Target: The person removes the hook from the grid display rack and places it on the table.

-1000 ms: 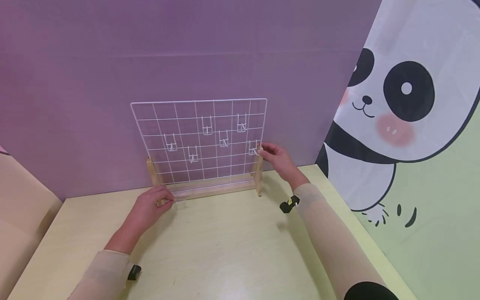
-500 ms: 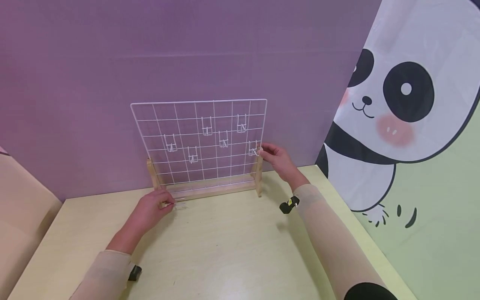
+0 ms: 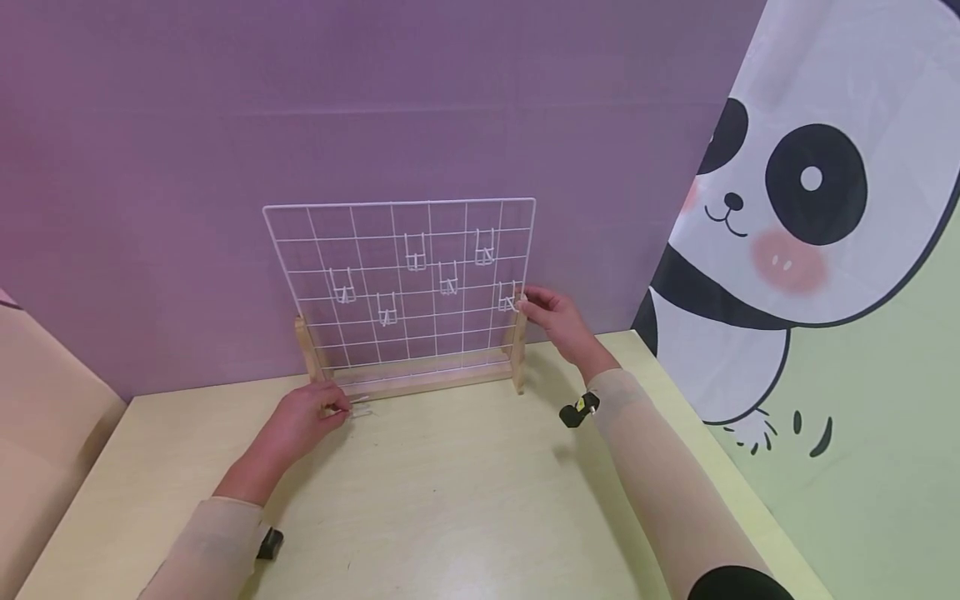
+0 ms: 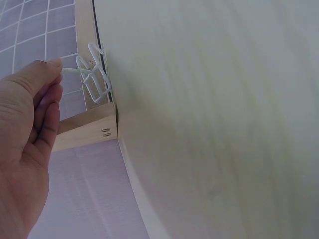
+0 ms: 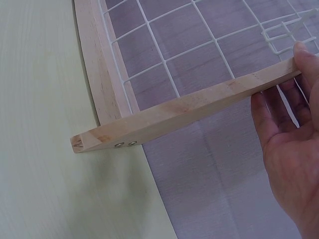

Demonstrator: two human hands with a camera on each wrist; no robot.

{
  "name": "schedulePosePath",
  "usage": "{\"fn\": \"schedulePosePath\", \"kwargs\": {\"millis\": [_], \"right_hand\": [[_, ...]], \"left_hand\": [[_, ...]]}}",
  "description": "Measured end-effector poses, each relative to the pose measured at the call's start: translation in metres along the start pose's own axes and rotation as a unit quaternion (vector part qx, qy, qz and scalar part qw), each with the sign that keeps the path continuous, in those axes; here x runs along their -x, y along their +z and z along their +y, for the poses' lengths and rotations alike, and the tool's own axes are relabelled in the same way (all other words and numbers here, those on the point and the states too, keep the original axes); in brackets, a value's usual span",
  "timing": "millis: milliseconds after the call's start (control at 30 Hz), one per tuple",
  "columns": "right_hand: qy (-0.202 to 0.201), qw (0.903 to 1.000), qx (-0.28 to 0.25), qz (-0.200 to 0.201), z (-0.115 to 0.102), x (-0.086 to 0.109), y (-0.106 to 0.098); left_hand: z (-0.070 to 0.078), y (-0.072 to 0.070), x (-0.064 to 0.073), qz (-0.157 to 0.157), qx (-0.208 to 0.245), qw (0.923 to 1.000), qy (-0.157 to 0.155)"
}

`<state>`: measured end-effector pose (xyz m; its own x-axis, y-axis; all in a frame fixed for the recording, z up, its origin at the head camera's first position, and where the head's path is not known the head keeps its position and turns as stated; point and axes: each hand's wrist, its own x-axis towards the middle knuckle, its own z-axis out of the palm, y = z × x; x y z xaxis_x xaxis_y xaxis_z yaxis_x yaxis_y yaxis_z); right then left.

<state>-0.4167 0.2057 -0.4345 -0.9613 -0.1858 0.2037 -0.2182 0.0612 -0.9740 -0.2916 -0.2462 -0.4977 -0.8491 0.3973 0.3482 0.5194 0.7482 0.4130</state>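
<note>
A white wire grid panel [image 3: 399,202] stands upright in a wooden stand [image 3: 427,382] at the back of the table. Several white wire hooks hang on its bars, among them one [image 3: 447,283] near the middle. Low at the stand's left end, my left hand [image 3: 303,417] pinches a loose white wire hook [image 4: 88,72] by its prong between thumb and fingers. That hook is held just in front of the base bar. My right hand [image 3: 558,325] grips the top of the stand's right post [image 5: 184,104], thumb in front and fingers behind, close to a hanging hook [image 5: 279,39].
The pale wooden tabletop [image 3: 450,483] spreads out in front of the stand. A purple backdrop [image 3: 375,100] rises behind it. At the right is a wall with a panda picture [image 3: 817,275]; a beige surface [image 3: 52,417] borders the left side.
My left hand has dipped slightly, and the hook in its fingers has turned a little and shows more clearly. The right hand stays on the post; the panel stands as before.
</note>
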Motion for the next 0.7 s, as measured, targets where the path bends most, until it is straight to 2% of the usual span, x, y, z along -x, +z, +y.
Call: {"fn": "schedulePosePath", "kwargs": {"millis": [200, 433, 700], "right_hand": [[0.002, 1.0, 0.005, -0.005, 0.0007, -0.0007, -0.0007], [0.002, 1.0, 0.007, -0.002, 0.0002, -0.0002, 0.0002], [0.0, 1.0, 0.005, -0.004, -0.0009, 0.0012, 0.0021]], "left_hand": [[-0.0001, -0.0003, -0.0006, -0.013, -0.001, 0.9999, 0.002], [-0.0025, 0.0015, 0.0008, -0.046, 0.015, 0.9988, -0.013], [-0.0012, 0.0026, 0.0008, -0.069, 0.018, 0.9972, -0.023]]}}
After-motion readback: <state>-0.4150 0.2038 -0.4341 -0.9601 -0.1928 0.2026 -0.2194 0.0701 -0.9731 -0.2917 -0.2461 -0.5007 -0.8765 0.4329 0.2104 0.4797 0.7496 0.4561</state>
